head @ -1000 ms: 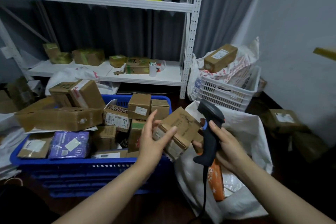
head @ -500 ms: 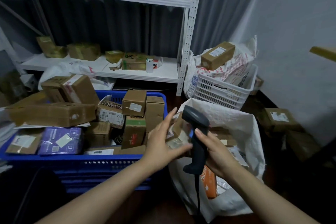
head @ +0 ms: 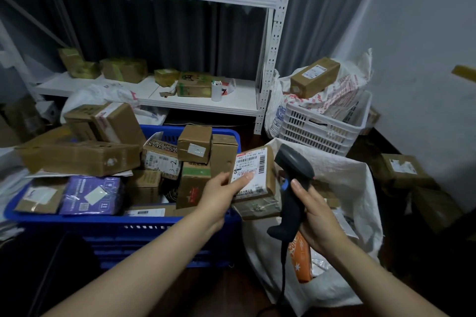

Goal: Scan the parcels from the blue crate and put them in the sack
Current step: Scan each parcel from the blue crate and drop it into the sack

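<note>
My left hand [head: 219,193] pinches a small cardboard parcel [head: 253,175], thumb flat across its white barcode label and fingers hidden behind. The parcel is tilted, label towards me, above the right end of the blue crate [head: 128,226]. My right hand [head: 316,216] is wrapped round the handle of the black scanner [head: 291,183], whose head sits just beside the parcel's right edge. The slotted plastic crate is heaped with brown boxes and a glossy purple packet [head: 90,194]. To its right the woven white sack [head: 342,167] gapes open, with an orange packet [head: 301,257] and other parcels inside. Both forearms reach forward, bare.
</note>
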